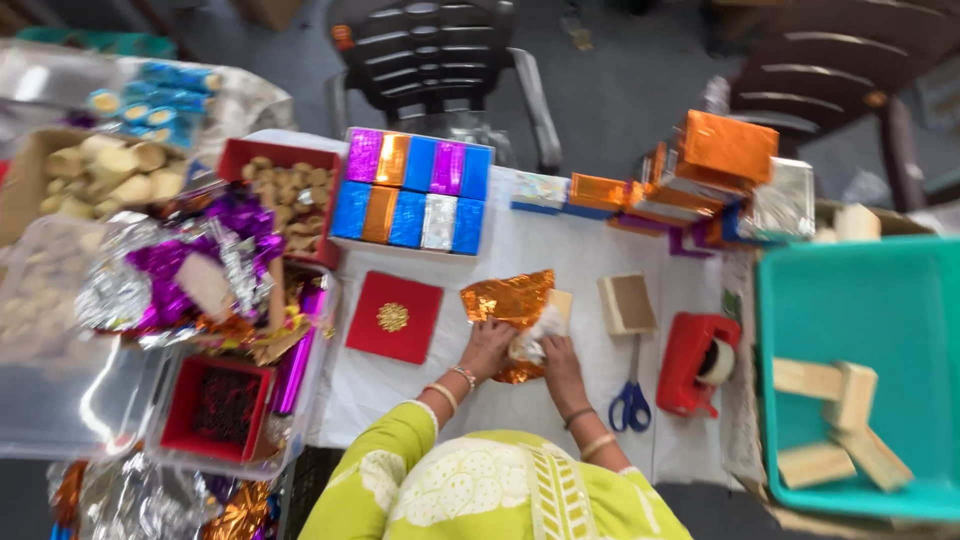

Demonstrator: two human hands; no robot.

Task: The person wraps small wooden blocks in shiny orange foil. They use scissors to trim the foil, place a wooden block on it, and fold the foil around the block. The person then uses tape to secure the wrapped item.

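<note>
Both hands press on a small pale block lying on a sheet of orange foil wrap at the middle of the white table; the left hand pins the foil flat, fingers spread, seemingly so the sheet cannot slip; the right hand curls its fingers against the block's near edge; a red lid lies just left; blue-handled scissors, a red tape dispenser and a bare block crowd the right.

The wrapping sheet is shiny, crinkly orange foil. At three o'clock, the small block looks like matt wood; the tape holder is smooth red plastic.
</note>
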